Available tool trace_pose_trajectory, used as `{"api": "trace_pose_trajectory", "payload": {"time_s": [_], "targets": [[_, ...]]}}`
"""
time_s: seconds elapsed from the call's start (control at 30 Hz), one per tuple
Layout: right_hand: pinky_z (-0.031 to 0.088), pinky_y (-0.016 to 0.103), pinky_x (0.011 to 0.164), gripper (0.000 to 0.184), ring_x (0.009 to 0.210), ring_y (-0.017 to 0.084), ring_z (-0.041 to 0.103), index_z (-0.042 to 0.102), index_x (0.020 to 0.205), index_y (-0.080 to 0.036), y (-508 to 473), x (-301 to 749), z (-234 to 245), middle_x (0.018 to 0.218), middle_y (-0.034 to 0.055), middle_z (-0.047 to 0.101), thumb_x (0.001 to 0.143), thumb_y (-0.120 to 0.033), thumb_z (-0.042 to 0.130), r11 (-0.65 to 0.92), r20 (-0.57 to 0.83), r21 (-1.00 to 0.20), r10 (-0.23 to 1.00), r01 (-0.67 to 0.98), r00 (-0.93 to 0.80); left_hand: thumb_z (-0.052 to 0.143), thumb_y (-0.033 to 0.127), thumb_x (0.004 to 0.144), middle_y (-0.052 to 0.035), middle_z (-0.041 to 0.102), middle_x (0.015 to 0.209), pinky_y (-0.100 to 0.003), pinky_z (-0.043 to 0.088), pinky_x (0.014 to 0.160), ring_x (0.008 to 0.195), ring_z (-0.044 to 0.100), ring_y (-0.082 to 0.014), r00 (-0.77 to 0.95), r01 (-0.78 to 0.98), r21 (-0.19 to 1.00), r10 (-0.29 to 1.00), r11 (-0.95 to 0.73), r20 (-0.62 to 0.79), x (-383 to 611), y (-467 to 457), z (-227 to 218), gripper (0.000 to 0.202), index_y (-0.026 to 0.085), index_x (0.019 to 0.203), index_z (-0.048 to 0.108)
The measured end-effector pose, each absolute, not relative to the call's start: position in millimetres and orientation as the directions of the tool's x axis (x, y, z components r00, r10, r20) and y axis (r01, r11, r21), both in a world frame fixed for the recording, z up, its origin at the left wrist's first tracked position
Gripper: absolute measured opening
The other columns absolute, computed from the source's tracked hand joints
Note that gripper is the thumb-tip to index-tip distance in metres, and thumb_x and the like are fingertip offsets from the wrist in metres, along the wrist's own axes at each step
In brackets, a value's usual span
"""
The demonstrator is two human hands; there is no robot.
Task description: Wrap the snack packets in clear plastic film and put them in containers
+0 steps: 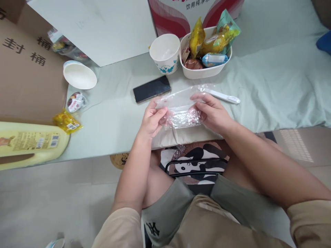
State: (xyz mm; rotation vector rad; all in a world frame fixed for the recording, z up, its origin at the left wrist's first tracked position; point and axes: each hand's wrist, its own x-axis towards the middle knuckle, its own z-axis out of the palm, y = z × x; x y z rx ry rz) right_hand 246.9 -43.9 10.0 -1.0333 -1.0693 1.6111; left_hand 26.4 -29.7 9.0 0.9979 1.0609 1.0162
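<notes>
A clear plastic bag is stretched between my two hands above the front edge of the cloth-covered table. My left hand pinches its left side between thumb and fingers. On the other side, my right hand grips the bag's right edge, some of its fingers seen through the film. Just behind the bag lie a black phone and a white plastic stick-like utensil, whose far end is partly hidden by the film.
Farther back stand a paper cup and a white bowl of wrapped snacks. Leftward are a tipped paper bowl, a wrapped round snack, a yellow packet and a yellow jug. Boxes border the table.
</notes>
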Motion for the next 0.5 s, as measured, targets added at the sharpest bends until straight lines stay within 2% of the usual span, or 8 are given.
{"api": "trace_pose_trajectory", "payload": {"time_s": [0.1,0.17,0.23,0.3,0.33,0.43,0.5], "targets": [[0.043,0.031,0.055,0.032,0.06,0.016,0.052,0.064,0.082,-0.024,-44,249,18,0.072,0.0016,0.059,0.074,-0.055,0.064,-0.255,-0.144,-0.908,0.935,-0.333,-0.324,0.076,0.043,0.073,0.0026,0.059,0.061,-0.025,0.048,0.043,0.049,0.056,-0.0117,0.268,-0.207,0.943,0.942,0.26,-0.201,21,-28,15,0.025,0.023,0.079,0.063],[0.042,0.031,0.054,0.042,0.062,0.017,0.051,0.063,0.072,-0.023,-44,251,19,0.069,0.0037,0.057,0.076,-0.065,0.058,-0.238,-0.143,-0.931,0.935,-0.276,-0.326,0.067,0.052,0.077,-0.0018,0.061,0.065,-0.028,0.05,0.045,0.052,0.058,-0.0141,0.337,-0.213,0.937,0.921,0.275,-0.194,18,-27,16,0.031,0.02,0.074,0.064],[0.042,0.03,0.055,0.042,0.063,0.016,0.051,0.059,0.068,-0.023,-43,253,17,0.068,0.0033,0.056,0.078,-0.063,0.063,-0.183,-0.136,-0.971,0.953,-0.156,-0.273,0.064,0.059,0.078,-0.005,0.065,0.073,-0.029,0.051,0.049,0.059,0.061,-0.0155,0.371,-0.198,0.942,0.91,0.273,-0.186,17,-26,15,0.04,0.019,0.075,0.066],[0.042,0.029,0.056,0.031,0.063,0.014,0.051,0.059,0.079,-0.023,-42,253,11,0.071,0.0002,0.056,0.075,-0.049,0.076,-0.156,-0.13,-0.983,0.963,-0.098,-0.234,0.075,0.055,0.073,-0.0037,0.066,0.08,-0.026,0.05,0.052,0.062,0.061,-0.0135,0.363,-0.153,0.956,0.914,0.252,-0.183,17,-25,10,0.038,0.019,0.084,0.067],[0.043,0.028,0.056,0.033,0.063,0.014,0.052,0.059,0.09,-0.024,-42,252,8,0.073,-0.0017,0.057,0.071,-0.04,0.081,-0.165,-0.137,-0.98,0.964,-0.108,-0.226,0.083,0.049,0.069,-0.0015,0.066,0.082,-0.024,0.049,0.053,0.061,0.06,-0.0118,0.345,-0.132,0.964,0.922,0.233,-0.176,18,-24,7,0.04,0.021,0.092,0.067],[0.045,0.028,0.057,0.062,0.064,0.015,0.056,0.052,0.116,-0.03,-40,250,2,0.076,-0.0056,0.059,0.064,-0.025,0.085,-0.205,-0.179,-0.961,0.973,-0.185,-0.146,0.093,0.038,0.063,0.003,0.065,0.083,-0.022,0.049,0.058,0.062,0.06,-0.01,0.248,-0.108,0.983,0.962,0.145,-0.115,18,-21,-3,0.062,0.029,0.113,0.059],[0.046,0.028,0.06,0.062,0.067,0.014,0.057,0.053,0.116,-0.03,-38,249,0,0.077,-0.0055,0.059,0.064,-0.023,0.085,-0.189,-0.18,-0.956,0.982,-0.223,-0.062,0.094,0.042,0.065,0.0023,0.067,0.087,-0.023,0.051,0.064,0.068,0.064,-0.0115,0.187,-0.101,0.991,0.98,0.082,-0.062,17,-18,-10,0.068,0.031,0.119,0.054]]}}
